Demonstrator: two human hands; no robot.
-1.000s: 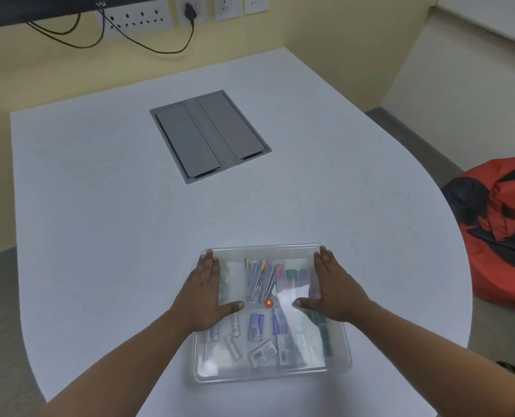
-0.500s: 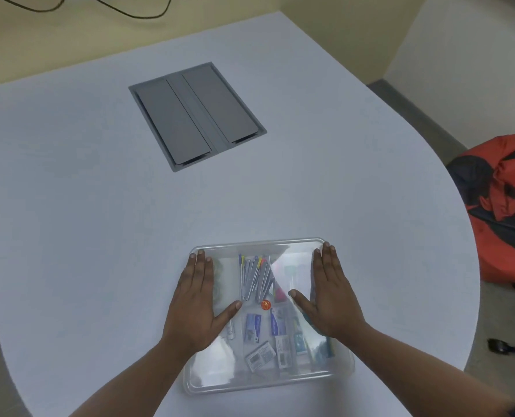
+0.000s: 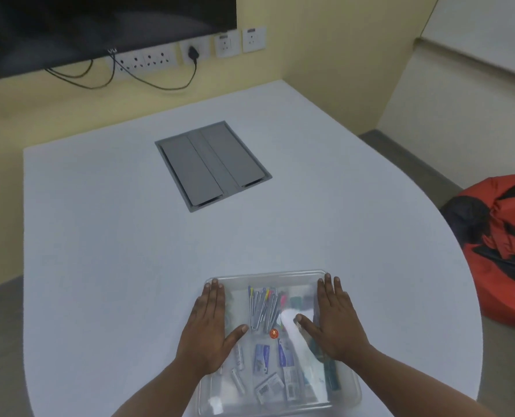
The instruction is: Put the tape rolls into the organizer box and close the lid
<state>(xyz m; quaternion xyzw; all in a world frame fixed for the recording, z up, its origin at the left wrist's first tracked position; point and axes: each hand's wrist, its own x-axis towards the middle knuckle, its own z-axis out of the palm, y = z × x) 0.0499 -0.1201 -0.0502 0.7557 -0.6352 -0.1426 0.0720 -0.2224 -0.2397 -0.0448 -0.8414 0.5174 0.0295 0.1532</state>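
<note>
A clear plastic organizer box (image 3: 269, 276) sits on the white table near its front edge, with its transparent lid lying on top. Through the lid I see pens, small packets and a small orange item. No tape roll is plain to see; the hands cover parts of the box. My left hand (image 3: 209, 329) lies flat on the lid's left side, fingers together and thumb out. On the lid's right side my right hand (image 3: 336, 323) presses flat the same way. Neither hand holds anything.
A grey cable hatch (image 3: 212, 165) is set into the white table (image 3: 100, 251) farther back. Wall sockets (image 3: 190, 51) with black cables and a dark screen are on the yellow wall. A red and black beanbag (image 3: 502, 245) sits on the floor at right.
The hands stay flat on the lid in the same places. The head camera tilted down, then up again, so the wall and sockets are back in view.
</note>
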